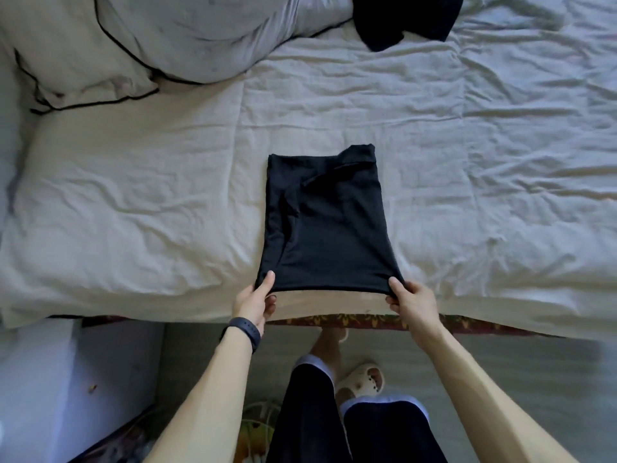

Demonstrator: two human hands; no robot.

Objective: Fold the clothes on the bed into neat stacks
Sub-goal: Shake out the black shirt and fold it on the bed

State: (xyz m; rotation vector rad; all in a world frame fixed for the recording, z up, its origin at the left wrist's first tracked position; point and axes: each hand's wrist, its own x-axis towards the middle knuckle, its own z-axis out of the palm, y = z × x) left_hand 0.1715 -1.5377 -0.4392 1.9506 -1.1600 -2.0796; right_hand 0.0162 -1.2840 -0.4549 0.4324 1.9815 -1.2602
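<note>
Two hands on one piece: my left hand (255, 300) pinches the near left corner of the black garment (320, 222), thumb on top and fingers tucked under, and my right hand (412, 300) does the same at the near right corner. The garment lies dead centre on the bed (467, 162), already narrowed into a long panel running from 6 o'clock up toward 12, with its near hem at the mattress edge. I'd call this mid-fold: the sides look turned in, with a diagonal flap showing near the far end, and the lengthwise fold comes next. That move calls for lifting both corners together, keeping the hem taut and level, carrying it toward 12 o'clock and laying it down square on the far edge. The far right corner sits a little higher than the left, so I'd line up by the sides, not the top. Soft, slippery-looking cloth, so layers may slide. Up at 1 o'clock another dark garment (407, 18) lies crumpled, unfolded, well apart from this one. Pillow (133, 38) at 10 o'clock. As for containers, none plainly shows; something with pale strips (260, 411) sits on the floor at 6 o'clock by my legs, too cut off to tell.
</note>
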